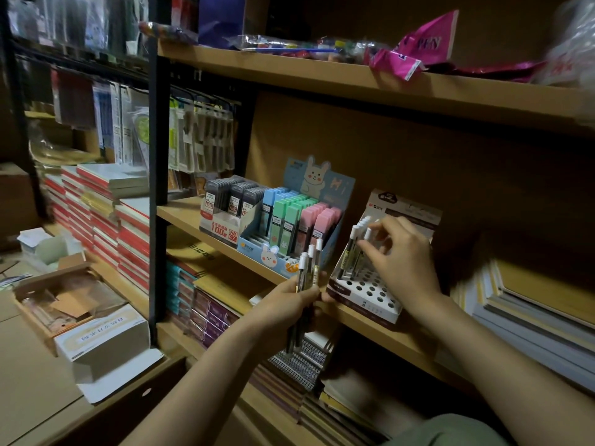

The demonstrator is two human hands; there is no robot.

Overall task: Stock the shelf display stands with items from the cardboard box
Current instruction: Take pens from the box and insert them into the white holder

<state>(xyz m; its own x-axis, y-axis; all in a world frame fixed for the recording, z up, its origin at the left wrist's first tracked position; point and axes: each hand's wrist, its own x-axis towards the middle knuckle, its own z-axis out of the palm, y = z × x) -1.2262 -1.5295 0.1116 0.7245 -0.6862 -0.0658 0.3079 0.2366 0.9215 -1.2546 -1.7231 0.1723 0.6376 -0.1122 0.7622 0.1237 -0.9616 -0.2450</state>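
A brown and white display stand (pixel 370 296) with rows of round holes sits on the middle shelf (pixel 380 323). Several white-capped pencils (pixel 352 252) stand in its back holes. My right hand (pixel 399 255) pinches one of these pencils at the stand's upper left. My left hand (pixel 286 304) grips a bundle of white-capped pencils (pixel 308 265) upright, just left of the stand. An open cardboard box (pixel 61 300) lies on the floor at the lower left.
A rabbit-printed display (pixel 299 226) of pastel lead cases and a grey lead display (pixel 225 204) stand left of the stand. Stacked notebooks (pixel 528 317) fill the shelf to the right. A white box (pixel 103 339) sits by the cardboard box. Red-edged book stacks (pixel 106 220) rise at left.
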